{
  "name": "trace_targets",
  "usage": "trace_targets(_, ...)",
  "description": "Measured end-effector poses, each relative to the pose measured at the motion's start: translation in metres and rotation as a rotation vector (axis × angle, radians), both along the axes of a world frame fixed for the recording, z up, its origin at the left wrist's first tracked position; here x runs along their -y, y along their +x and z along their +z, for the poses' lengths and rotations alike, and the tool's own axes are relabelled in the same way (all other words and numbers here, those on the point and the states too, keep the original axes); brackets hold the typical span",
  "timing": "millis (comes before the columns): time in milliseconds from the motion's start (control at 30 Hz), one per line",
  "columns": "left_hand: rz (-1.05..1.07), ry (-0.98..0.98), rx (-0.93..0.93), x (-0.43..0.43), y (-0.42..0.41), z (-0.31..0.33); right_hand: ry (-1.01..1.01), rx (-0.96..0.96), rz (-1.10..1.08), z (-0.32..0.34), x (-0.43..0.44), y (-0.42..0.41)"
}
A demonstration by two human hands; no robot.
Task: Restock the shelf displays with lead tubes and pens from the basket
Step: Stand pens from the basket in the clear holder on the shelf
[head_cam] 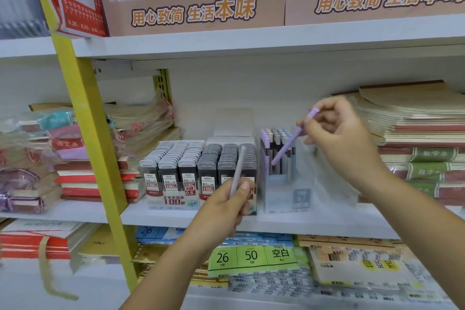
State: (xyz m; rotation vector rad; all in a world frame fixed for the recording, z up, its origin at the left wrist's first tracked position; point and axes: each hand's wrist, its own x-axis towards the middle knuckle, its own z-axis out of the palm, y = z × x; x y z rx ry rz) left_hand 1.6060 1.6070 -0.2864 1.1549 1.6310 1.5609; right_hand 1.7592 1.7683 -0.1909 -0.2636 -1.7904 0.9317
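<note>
My right hand (334, 128) pinches a lilac pen (285, 148) by its upper end. The pen slants down to the left, its tip among the upright pens in the clear pen display box (289, 196) on the middle shelf. My left hand (226, 206) holds a grey pen (237, 171) upright, in front of the lead tube display (173, 199). That display holds several rows of dark lead tubes (187, 158) with white and red labels. The basket is out of view.
The white shelf board (163, 216) carries stacks of notebooks at left (32, 158) and right (415, 128). A yellow upright post (88, 121) crosses the left side. Brown cartons (193, 7) sit on the shelf above. Packaged paper pads (251, 257) lie below.
</note>
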Motion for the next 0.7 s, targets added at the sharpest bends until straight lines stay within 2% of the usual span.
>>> trace_targets(133,-0.001,0.031,0.149,-0.001,-0.002,-0.001,0.191,0.321,-0.078,-0.009,-0.005,-0.017)
trace_targets(233,-0.008,0.051,0.141,-0.003,-0.006,-0.005,0.22,0.434,-0.064,-0.018,-0.005,-0.025)
trace_targets(700,-0.005,0.058,-0.009,0.005,-0.01,-0.002,0.261,0.429,-0.059,-0.022,-0.011,-0.042)
